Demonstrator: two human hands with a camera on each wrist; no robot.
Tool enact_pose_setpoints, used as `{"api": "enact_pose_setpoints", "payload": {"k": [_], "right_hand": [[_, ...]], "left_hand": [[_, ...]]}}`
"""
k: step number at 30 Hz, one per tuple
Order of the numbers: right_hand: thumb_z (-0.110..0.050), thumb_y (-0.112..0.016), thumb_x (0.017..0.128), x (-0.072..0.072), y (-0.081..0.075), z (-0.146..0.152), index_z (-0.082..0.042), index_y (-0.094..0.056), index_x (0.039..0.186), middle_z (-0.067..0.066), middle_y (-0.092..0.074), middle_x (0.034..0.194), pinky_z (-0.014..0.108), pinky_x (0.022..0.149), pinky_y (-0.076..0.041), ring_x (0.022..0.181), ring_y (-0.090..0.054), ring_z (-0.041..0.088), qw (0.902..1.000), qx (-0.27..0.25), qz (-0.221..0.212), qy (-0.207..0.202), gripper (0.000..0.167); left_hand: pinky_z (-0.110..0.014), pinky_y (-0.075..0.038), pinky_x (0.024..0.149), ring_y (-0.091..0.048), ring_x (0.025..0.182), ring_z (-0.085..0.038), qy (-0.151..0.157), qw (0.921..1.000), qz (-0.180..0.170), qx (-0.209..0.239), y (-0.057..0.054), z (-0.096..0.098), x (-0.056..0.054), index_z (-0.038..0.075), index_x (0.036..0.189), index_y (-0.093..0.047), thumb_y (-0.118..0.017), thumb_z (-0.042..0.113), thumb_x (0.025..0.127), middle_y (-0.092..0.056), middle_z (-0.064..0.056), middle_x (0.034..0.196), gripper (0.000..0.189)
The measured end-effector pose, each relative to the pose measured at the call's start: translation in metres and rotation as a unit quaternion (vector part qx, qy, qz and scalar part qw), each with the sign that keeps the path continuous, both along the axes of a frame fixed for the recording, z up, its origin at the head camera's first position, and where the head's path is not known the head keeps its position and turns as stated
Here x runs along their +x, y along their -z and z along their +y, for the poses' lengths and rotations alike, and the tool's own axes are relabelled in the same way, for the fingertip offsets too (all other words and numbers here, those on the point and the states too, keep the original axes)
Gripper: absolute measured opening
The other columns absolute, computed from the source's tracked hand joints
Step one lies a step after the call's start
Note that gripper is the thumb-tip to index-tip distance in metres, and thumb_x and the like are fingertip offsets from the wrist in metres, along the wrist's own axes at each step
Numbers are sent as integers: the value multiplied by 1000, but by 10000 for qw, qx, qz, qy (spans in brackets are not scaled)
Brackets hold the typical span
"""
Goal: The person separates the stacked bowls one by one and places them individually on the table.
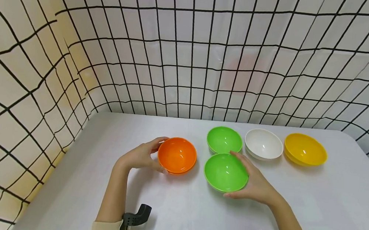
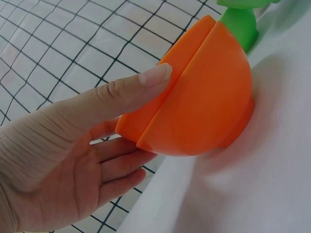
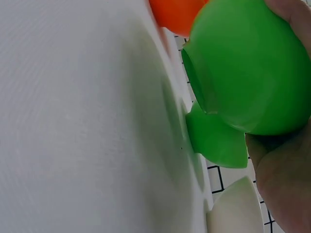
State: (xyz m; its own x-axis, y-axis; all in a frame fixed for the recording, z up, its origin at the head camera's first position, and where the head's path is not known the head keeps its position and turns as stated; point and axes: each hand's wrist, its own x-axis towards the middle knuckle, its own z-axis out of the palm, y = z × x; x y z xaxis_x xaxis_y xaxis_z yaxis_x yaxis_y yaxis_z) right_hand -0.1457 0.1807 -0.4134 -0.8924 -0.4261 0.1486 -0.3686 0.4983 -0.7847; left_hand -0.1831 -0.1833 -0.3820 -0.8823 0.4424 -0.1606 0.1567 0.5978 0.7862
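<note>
Two orange bowls are nested, the upper bowl (image 1: 177, 155) sitting inside the lower bowl (image 2: 214, 97), which rests on the table. My left hand (image 1: 142, 156) grips the upper one at its left side, thumb near and fingers on the far side. In my right hand (image 1: 256, 181) is a green bowl (image 1: 225, 172), held by its right side between thumb and fingers. The right wrist view shows its base raised off the table. Just behind it stands a second green bowl (image 1: 224, 139), partly covered by the held one in the head view.
A white bowl (image 1: 263, 144) and a yellow bowl (image 1: 305, 149) stand in a row to the right of the rear green bowl. The white table (image 1: 74, 182) is bordered at the back and left by black netting (image 1: 189, 69) over pale walls.
</note>
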Motion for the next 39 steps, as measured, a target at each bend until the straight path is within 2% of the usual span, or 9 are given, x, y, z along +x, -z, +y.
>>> {"api": "enact_pose_setpoints", "payload": {"k": [11,20,39], "right_hand": [[-36,-88,54,0,7,5,-16,-22,146,16,-31,145,64,95,-36,126,-36,39,9991,96,-269,-300,115],[-35,-89,54,-1,7,8,-16,-22,146,16,-32,143,63,95,-35,125,-36,39,9986,92,-338,-404,115],[-37,-90,50,-1,7,9,-21,-24,145,9,-33,143,61,98,-34,126,-36,32,9976,43,-551,-423,117]], "left_hand": [[-50,-31,107,-41,130,-23,26,10000,6,32,-2,0,1,24,140,-35,-86,27,62,-46,1,138,92],[-53,-30,106,-39,131,-23,-32,10000,-43,-8,-3,1,1,25,139,-35,-85,28,63,-46,1,138,91],[-54,-29,106,-39,131,-23,-93,9999,-116,-28,-2,1,1,25,140,-34,-85,28,63,-45,1,139,93]]}}
